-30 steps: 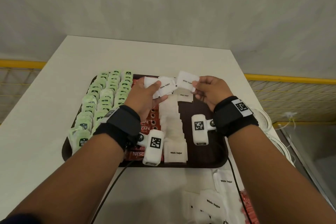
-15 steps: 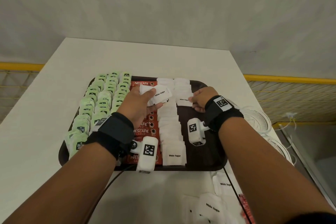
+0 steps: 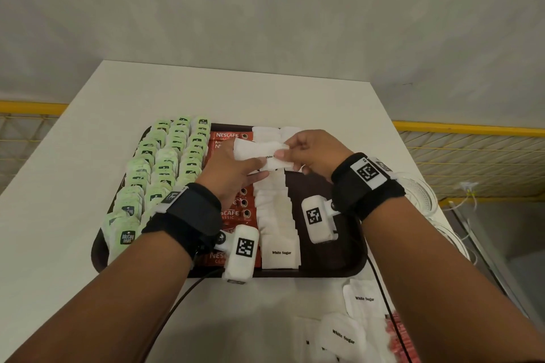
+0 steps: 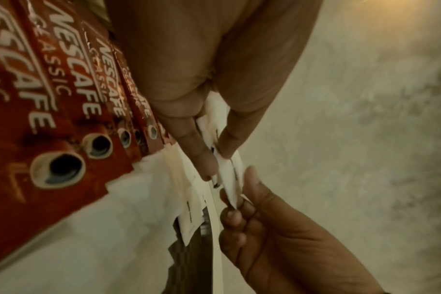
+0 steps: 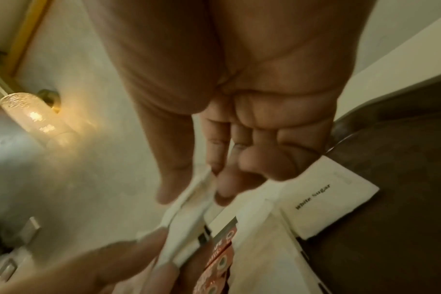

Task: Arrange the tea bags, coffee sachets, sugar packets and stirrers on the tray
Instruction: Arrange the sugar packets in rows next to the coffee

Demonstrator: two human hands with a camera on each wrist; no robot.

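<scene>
A dark brown tray (image 3: pixel 333 262) on the white table holds rows of green tea bags (image 3: pixel 165 168), red Nescafe sachets (image 3: pixel 233 214) and a column of white sugar packets (image 3: pixel 277 215). Above the tray's far part my left hand (image 3: pixel 233 168) grips a small stack of white sugar packets (image 3: pixel 259 153) between thumb and fingers. My right hand (image 3: pixel 309 153) pinches the right end of one packet of that stack (image 4: pixel 230 179). In the right wrist view the pinched packet (image 5: pixel 189 202) runs from my right fingers toward the left hand. A second sugar column starts at the tray's far right (image 3: pixel 290 131).
Loose white sugar packets (image 3: pixel 342 333) lie on the table in front of the tray at the right, beside something red (image 3: pixel 398 339) at the frame's edge. Clear plastic items (image 3: pixel 418 194) sit at the table's right edge. A yellow rail (image 3: pixel 472 130) runs behind the table.
My right hand set a packet down at the tray's far right, then came back up to the stack in my left hand and now pinches another packet. The left hand stayed over the tray.
</scene>
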